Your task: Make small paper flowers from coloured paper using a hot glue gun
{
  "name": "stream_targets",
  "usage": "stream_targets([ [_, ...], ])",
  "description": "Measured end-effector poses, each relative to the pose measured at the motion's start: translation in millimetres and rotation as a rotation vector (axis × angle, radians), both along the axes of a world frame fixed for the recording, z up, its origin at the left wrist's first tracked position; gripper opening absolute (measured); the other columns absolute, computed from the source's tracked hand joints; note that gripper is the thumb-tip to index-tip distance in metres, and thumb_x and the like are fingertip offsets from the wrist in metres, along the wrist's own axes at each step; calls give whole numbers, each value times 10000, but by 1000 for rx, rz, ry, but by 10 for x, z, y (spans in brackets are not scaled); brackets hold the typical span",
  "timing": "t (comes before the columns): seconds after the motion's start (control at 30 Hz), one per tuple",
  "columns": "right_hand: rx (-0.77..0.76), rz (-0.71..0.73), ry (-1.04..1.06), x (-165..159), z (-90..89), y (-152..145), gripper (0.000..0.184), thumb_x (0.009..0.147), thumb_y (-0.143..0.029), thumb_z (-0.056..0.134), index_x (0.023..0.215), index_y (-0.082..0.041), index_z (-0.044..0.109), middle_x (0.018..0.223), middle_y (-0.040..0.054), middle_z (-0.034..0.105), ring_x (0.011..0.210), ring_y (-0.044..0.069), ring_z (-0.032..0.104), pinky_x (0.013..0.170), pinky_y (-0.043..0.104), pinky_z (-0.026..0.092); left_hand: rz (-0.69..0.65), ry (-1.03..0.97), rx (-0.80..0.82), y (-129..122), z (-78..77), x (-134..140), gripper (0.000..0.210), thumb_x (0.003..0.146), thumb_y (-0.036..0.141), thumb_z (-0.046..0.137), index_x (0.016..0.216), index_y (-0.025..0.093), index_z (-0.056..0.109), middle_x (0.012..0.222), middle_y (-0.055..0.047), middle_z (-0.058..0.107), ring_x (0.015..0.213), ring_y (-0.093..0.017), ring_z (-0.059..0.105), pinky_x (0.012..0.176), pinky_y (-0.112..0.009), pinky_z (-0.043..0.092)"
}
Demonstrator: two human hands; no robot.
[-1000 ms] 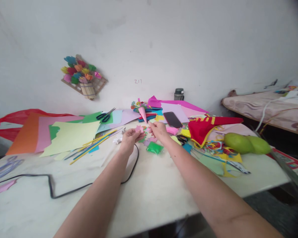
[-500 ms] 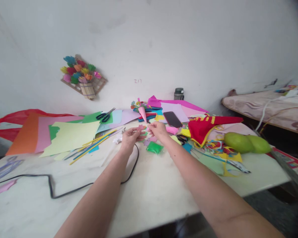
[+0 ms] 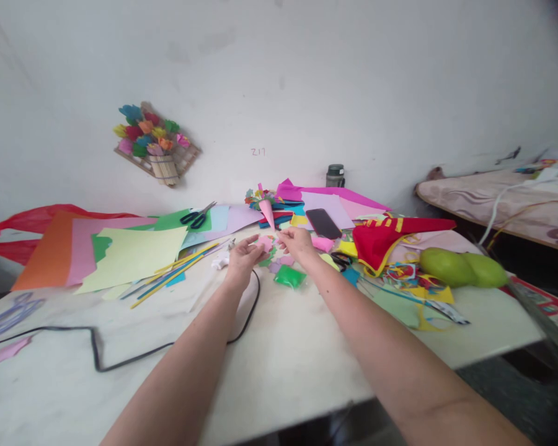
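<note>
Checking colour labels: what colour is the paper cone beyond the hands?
The paper cone is pink, best seen in the head view.

The pink paper piece (image 3: 265, 242) in the left hand (image 3: 243, 255) now shows more surface than before.

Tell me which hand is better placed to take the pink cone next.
Probably the right hand: it is close by the tip of the pink cone, though contact is unclear. The left hand is slightly farther off, by a pink paper piece.
</note>
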State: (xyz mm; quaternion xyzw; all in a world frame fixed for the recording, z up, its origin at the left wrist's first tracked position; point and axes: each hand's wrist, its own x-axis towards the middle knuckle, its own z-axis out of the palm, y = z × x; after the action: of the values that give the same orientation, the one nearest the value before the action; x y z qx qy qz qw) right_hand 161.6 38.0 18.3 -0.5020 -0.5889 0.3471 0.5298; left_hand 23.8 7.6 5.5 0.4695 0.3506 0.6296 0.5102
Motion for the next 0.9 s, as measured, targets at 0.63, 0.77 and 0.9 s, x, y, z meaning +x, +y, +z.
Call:
stream_targets([
  [0.63, 70, -71, -100, 44, -68, 94, 201, 699, -331, 569, 624, -145, 580, 516, 3, 564, 408, 89, 498, 378, 185, 391, -58, -31, -75, 12, -1, -16, 320, 584, 197, 717, 844, 98, 560, 677, -43, 654, 651, -161, 654, 614, -234, 525],
  [0.77, 99, -79, -78, 37, -116, 163, 188, 753, -236, 479, 720, -144, 640, 617, 22, 620, 482, 94, 542, 446, 190, 439, -79, -36, -64, 13, -11, -17, 321, 578, 204, 720, 840, 104, 563, 721, -41, 657, 707, -156, 652, 648, -226, 521],
  [0.9, 96, -21, -33, 5, -113, 154, 192, 696, -138, 530, 841, -138, 654, 713, 28, 644, 571, 99, 577, 514, 197, 479, -92, -12, -68, 9, -13, -25, 307, 586, 231, 715, 824, 97, 574, 696, -45, 654, 698, -153, 648, 655, -233, 516],
])
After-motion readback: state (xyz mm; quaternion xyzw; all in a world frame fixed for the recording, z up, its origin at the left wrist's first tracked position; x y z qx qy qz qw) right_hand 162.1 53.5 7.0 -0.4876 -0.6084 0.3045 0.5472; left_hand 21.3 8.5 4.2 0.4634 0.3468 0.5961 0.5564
